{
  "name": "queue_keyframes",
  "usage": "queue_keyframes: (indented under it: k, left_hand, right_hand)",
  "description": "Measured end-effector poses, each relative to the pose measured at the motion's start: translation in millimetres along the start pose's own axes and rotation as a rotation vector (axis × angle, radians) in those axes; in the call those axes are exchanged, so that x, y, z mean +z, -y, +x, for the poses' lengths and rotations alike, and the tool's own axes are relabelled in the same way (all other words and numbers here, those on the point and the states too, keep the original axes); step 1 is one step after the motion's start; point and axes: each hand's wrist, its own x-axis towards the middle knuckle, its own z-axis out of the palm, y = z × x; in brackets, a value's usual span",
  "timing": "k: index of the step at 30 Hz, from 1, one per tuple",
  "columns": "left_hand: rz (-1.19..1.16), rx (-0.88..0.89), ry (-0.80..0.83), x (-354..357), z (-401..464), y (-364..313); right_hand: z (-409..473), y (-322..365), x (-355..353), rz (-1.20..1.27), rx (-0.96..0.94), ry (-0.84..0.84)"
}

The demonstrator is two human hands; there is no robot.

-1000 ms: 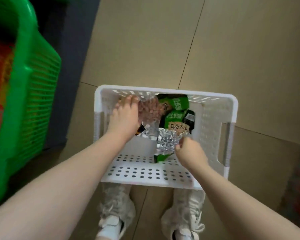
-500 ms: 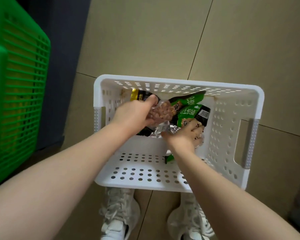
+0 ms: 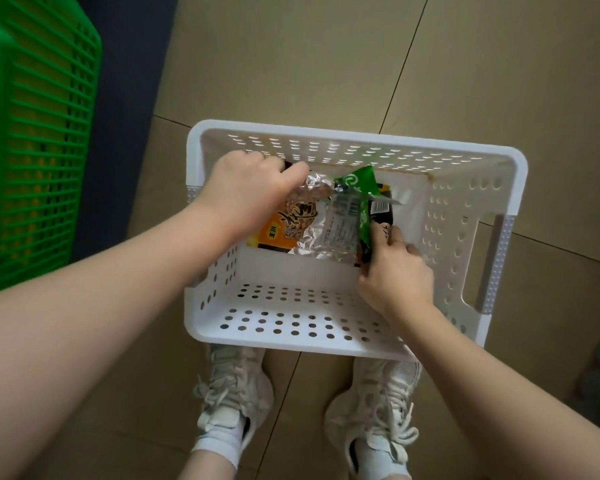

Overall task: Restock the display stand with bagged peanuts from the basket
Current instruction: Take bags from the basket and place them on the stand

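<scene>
A white perforated basket (image 3: 329,336) stands on the floor in front of my feet. Several peanut bags lie at its far end. My left hand (image 3: 246,192) is closed on the top of a yellow and silver bag (image 3: 293,221) with peanuts showing through. My right hand (image 3: 395,275) grips the lower end of a green bag (image 3: 359,188), tilted up so its silver back label faces me. A black bag (image 3: 381,211) lies under the green one, mostly hidden.
A green slatted crate (image 3: 39,133) holding yellow goods stands at the left, beside a dark blue panel (image 3: 125,81). My two pale sneakers (image 3: 232,403) sit just below the basket. Beige floor tiles surround it. Blurred red items show at the far right edge.
Both hands have shifted among the bags. The left hand now holds the yellow and silver bag, and the right hand has lifted the green bag up on edge. The view moved closer.
</scene>
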Motion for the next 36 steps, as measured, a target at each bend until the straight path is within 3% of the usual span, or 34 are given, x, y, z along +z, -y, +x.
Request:
queue_keyframes:
  k: [2,4,8,10,13,18,20,23,27,31,34,36]
  left_hand:
    - [-0.034,-0.029,0.058,7.7,1.8,-4.9]
    - [-0.077,-0.085,0.092,9.9,3.9,-7.6]
    - [-0.109,-0.152,0.149,-3.2,8.5,-14.1]
    - [-0.117,-0.157,0.179,-20.5,6.1,-22.9]
    - [-0.081,-0.153,0.214,-69.3,-8.9,-31.3]
    - [-0.077,-0.139,0.085,-204.0,-67.9,-21.2]
    - [-0.067,-0.191,0.070,-265.8,-98.6,-18.0]
    - [-0.093,-0.332,-0.006,-364.3,-147.4,-18.5]
    - [-0.014,-0.452,-0.141,-483.2,-218.7,-27.3]
    - [0.185,-0.567,-0.240,-584.4,-296.7,-46.9]
    - [0.258,-0.749,-0.429,-651.9,-366.4,-63.6]
    - [0.278,-0.877,-0.566,-685.2,-414.5,-74.5]
  right_hand:
    - [-1.1,-7.3,-2.2,-0.126,-0.075,-0.060]
    - [2.6,-11.9,-1.8,-0.174,-0.017,-0.069]
    - [14.9,-14.9,-21.4,0.051,0.210,-0.027]
    - [9.6,-21.6,-41.8,0.152,0.206,-0.010]
    - [-25.9,-23.9,-89.6,0.185,0.036,0.059]
    - [-116.1,-3.0,-218.5,-0.100,-0.133,0.230]
    - [-157.8,11.3,-277.4,-0.169,-0.200,0.248]
    - [-224.4,30.9,-361.6,-0.079,-0.271,0.259]
    - [-305.8,61.5,-446.9,-0.094,-0.450,0.156]
    - [-376.9,105.3,-519.0,-0.375,-0.739,0.051]
    - [-439.4,144.1,-567.1,-0.430,-0.945,-0.065]
    - [-483.2,170.6,-588.6,-0.329,-1.068,-0.136]
